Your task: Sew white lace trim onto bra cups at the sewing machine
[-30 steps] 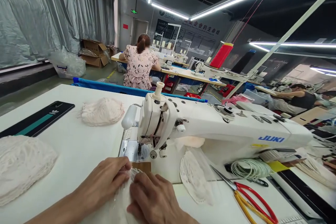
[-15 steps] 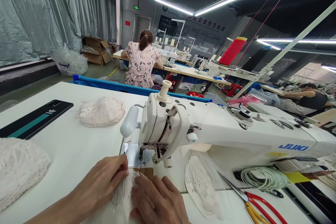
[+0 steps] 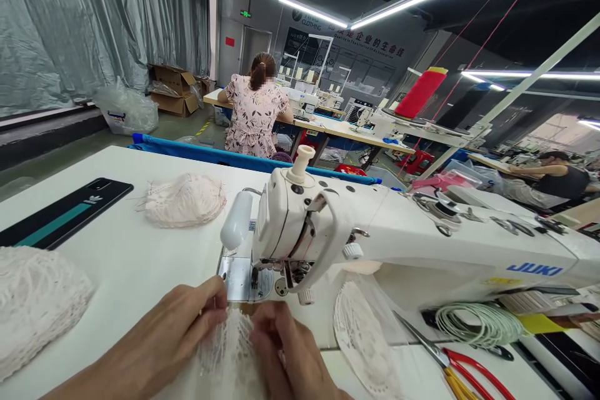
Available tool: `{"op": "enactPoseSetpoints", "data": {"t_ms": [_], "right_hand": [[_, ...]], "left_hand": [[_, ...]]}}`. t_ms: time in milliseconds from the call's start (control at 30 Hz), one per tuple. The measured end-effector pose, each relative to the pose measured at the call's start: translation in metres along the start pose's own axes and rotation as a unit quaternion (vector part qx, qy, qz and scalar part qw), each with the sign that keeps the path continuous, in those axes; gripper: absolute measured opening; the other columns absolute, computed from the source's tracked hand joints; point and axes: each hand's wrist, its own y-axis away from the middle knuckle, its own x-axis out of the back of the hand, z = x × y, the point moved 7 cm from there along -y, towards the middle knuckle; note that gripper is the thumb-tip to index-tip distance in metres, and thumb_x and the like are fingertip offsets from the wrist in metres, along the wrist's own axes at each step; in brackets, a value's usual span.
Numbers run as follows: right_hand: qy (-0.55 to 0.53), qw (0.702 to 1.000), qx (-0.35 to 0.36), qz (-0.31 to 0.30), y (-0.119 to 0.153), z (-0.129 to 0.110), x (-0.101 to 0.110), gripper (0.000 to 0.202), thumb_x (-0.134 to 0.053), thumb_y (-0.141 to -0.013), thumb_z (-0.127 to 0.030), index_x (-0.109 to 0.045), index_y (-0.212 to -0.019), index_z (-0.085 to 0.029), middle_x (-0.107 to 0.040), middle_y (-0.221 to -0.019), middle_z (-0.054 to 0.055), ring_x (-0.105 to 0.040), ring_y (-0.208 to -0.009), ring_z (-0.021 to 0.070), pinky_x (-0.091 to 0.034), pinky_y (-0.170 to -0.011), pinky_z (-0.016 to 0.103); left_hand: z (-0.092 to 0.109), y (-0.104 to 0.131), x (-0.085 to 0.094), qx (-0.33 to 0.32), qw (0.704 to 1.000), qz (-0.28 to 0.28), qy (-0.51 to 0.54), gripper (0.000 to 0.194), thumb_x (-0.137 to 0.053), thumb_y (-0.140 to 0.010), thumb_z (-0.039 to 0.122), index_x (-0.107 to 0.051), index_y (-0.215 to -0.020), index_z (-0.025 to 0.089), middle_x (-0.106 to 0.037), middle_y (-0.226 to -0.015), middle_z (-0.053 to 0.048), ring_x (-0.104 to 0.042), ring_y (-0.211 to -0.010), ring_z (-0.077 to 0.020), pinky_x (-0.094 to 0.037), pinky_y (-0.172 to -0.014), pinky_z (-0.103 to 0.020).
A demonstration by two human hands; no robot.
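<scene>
Both hands hold a piece of white lace fabric (image 3: 233, 340) just in front of the sewing machine (image 3: 290, 225). My left hand (image 3: 187, 325) pinches its left edge between thumb and fingers, close to the metal needle plate (image 3: 238, 278). At the opposite edge, my right hand (image 3: 288, 347) is closed on the lace, its fingers curled and partly hiding it. The lace hangs toward me, apart from the presser foot (image 3: 254, 277). A white lace cup piece (image 3: 360, 337) lies to the right of my right hand.
Stacked lace pieces (image 3: 185, 200) and a larger lace pile (image 3: 42, 306) lie left, near a black phone (image 3: 70, 212). Scissors (image 3: 450, 356) and a coiled pale green cord (image 3: 478, 324) are at right. Beyond the table, a person (image 3: 257, 109) sits with their back to me.
My right hand has shifted slightly right and up, its fingers now bunched at the lace edge. The lace is spread wider between the hands. The view has shifted slightly.
</scene>
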Motion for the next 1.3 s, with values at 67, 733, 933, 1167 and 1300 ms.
{"op": "enactPoseSetpoints", "data": {"t_ms": [67, 733, 933, 1167, 1300], "right_hand": [[-0.012, 1.0, 0.023, -0.013, -0.003, -0.003, 0.002, 0.009, -0.038, -0.091, -0.019, -0.046, -0.094, -0.023, -0.058, -0.078, 0.0, -0.055, -0.061, 0.0131, -0.041, -0.054, 0.021], [0.078, 0.994, 0.066, -0.049, -0.009, 0.002, -0.001, 0.027, -0.036, -0.096, -0.02, -0.063, -0.099, -0.02, -0.063, -0.079, 0.005, -0.062, -0.064, 0.0148, -0.044, -0.055, 0.02], [0.127, 0.988, 0.085, -0.025, -0.008, 0.0, 0.0, 0.028, -0.036, -0.098, -0.024, -0.064, -0.097, -0.023, -0.061, -0.078, 0.002, -0.059, -0.059, 0.0126, -0.039, -0.049, 0.019], [0.289, 0.95, 0.116, -0.011, -0.001, -0.008, 0.0, 0.034, -0.046, -0.092, -0.052, -0.062, -0.088, -0.022, -0.06, -0.08, 0.004, -0.054, -0.056, 0.0159, -0.03, -0.045, 0.026], [0.305, 0.932, 0.19, 0.04, 0.004, -0.022, 0.004, 0.025, -0.057, -0.088, -0.042, -0.061, -0.087, -0.018, -0.065, -0.087, 0.005, -0.053, -0.065, 0.0179, -0.032, -0.053, 0.031]], "left_hand": [[-0.002, -0.003, 0.0, 0.005, 1.0, 0.003, -0.025, 0.024, -0.028, -0.092, 0.035, -0.042, -0.075, 0.025, -0.051, -0.065, 0.004, -0.051, -0.062, -0.0175, -0.032, -0.056, -0.025], [-0.012, -0.007, -0.018, -0.01, 0.986, 0.042, -0.162, 0.022, -0.024, -0.094, 0.032, -0.043, -0.084, 0.025, -0.055, -0.065, 0.004, -0.056, -0.058, -0.018, -0.031, -0.055, -0.028], [-0.004, 0.002, -0.022, -0.076, 0.958, 0.104, -0.256, 0.026, -0.025, -0.092, 0.018, -0.048, -0.1, 0.028, -0.059, -0.077, 0.003, -0.057, -0.05, -0.015, -0.03, -0.047, -0.026], [0.022, 0.023, -0.023, -0.236, 0.877, 0.208, -0.363, 0.031, -0.035, -0.086, 0.007, -0.059, -0.09, 0.026, -0.062, -0.099, -0.003, -0.058, -0.081, -0.0196, -0.037, -0.071, -0.034], [0.022, 0.022, -0.028, -0.268, 0.86, 0.249, -0.355, 0.03, -0.043, -0.082, 0.009, -0.059, -0.101, 0.024, -0.065, -0.108, -0.003, -0.053, -0.1, -0.0229, -0.032, -0.084, -0.037]]}}
